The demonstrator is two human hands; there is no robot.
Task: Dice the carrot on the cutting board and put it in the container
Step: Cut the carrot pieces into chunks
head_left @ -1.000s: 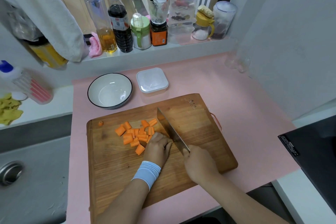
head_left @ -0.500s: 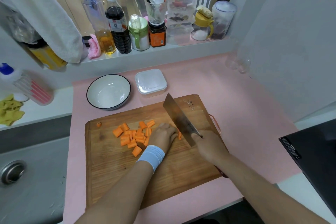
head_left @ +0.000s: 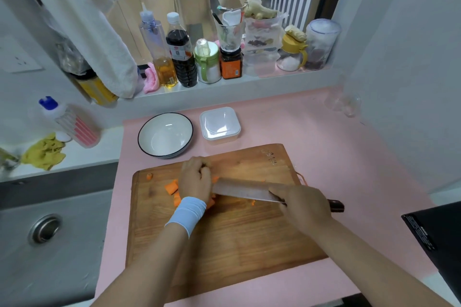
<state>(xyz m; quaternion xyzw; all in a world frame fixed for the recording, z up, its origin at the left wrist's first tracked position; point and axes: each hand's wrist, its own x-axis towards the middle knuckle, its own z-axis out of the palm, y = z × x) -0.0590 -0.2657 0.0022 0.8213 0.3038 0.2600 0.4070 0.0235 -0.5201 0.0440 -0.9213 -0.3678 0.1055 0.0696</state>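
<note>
A wooden cutting board lies on the pink mat. Orange carrot pieces sit at its upper left, mostly hidden under my left hand, which is cupped over the pile with fingers curled; a blue band wraps that wrist. One small bit lies apart near the board's left corner. My right hand grips the handle of a cleaver, whose blade lies nearly flat and crosswise, its tip against the left hand and the carrot. A white lidded container and a dark-rimmed white bowl stand behind the board.
Bottles and jars line the window sill behind. A sink is at the left, with a yellow cloth and a striped bottle beside it. A black appliance sits at the right edge.
The cleaver swung from a raised, edge-down position to lying flat and crosswise by the carrot pile. My left hand moved up-left over the pieces. The camera view tilted upward.
</note>
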